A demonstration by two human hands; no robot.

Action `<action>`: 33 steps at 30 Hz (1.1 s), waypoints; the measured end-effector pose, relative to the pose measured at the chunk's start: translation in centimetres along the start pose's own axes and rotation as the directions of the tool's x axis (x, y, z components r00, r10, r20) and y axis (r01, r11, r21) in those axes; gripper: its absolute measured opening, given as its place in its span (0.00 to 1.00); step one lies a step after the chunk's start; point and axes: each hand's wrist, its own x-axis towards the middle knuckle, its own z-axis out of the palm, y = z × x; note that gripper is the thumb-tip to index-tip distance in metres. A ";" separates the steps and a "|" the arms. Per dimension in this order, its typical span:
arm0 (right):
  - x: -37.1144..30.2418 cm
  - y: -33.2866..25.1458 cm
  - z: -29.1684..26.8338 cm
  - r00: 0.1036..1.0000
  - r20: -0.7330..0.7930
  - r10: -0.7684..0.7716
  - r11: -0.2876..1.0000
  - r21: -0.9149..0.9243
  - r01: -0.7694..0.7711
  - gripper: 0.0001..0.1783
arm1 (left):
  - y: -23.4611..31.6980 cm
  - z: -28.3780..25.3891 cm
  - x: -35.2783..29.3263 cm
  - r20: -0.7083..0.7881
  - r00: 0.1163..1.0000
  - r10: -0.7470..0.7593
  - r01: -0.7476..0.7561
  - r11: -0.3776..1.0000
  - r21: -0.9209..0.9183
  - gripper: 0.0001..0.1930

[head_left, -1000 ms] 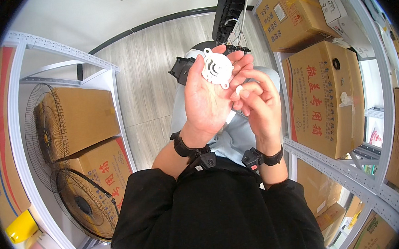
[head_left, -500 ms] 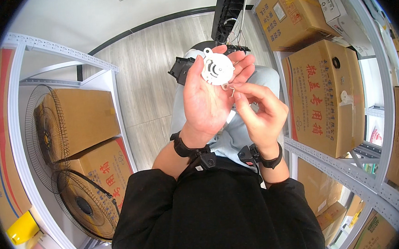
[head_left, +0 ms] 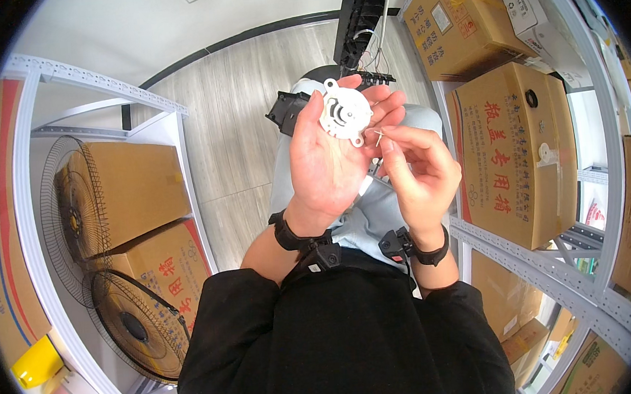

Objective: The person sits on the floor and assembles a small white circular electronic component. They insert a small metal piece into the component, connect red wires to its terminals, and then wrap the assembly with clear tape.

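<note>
On my upturned left hand [head_left: 326,168] lies a round, flat, whitish disc [head_left: 354,116] with curved slots and two holed ears, one at the upper left and one at the lower right. My left thumb rests along its edge, and the other fingers support it from behind. Just right of the lower ear, my right hand [head_left: 425,178] is closed in a pinch. Between its thumb and fingertips is a small thin pale piece [head_left: 379,137], apart from the disc; its exact kind is too small to make out.
Fan guards [head_left: 130,323] and cardboard boxes [head_left: 139,187] fill the left shelf. Large cartons [head_left: 514,157] stand on the right rack [head_left: 540,276]. Beyond my knees are a black upright frame [head_left: 355,29] and loose cables. A black object [head_left: 287,111] sits left of my left hand.
My right hand has drawn slightly right, taking the small thin piece away from the disc's lower ear. The disc has turned a little in my left hand.
</note>
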 end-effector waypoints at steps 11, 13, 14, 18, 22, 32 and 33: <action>0.4 -0.6 -0.4 0.988 0.091 0.124 0.972 0.191 -0.140 0.09 | 0.0 -0.1 0.0 0.007 1.000 -0.012 0.012 1.000 -0.003 0.25; 0.6 -0.5 -0.6 0.982 0.116 0.152 0.952 0.250 -0.177 0.09 | 0.0 -0.1 0.0 0.015 1.000 -0.014 0.014 1.000 -0.002 0.25; 0.7 -0.4 -0.8 0.980 0.126 0.154 0.946 0.268 -0.183 0.09 | 0.0 -0.1 0.0 0.009 1.000 -0.016 0.016 1.000 0.000 0.25; 0.9 -0.1 -1.1 0.976 0.141 0.164 0.938 0.283 -0.198 0.09 | 0.0 -0.1 0.0 -0.011 1.000 -0.018 0.018 1.000 0.008 0.25; 1.0 0.5 -1.4 0.973 0.158 0.167 0.916 0.339 -0.213 0.09 | -0.1 -0.1 0.1 -0.015 1.000 -0.009 0.009 1.000 0.005 0.24; 1.1 0.6 -1.5 0.966 0.187 0.179 0.890 0.388 -0.240 0.11 | -0.3 -0.1 0.3 -0.033 0.999 0.028 -0.027 0.999 0.027 0.24; 1.1 0.7 -1.6 0.965 0.191 0.178 0.890 0.387 -0.241 0.11 | -0.3 -0.2 0.3 -0.035 0.999 0.027 -0.027 0.999 0.023 0.24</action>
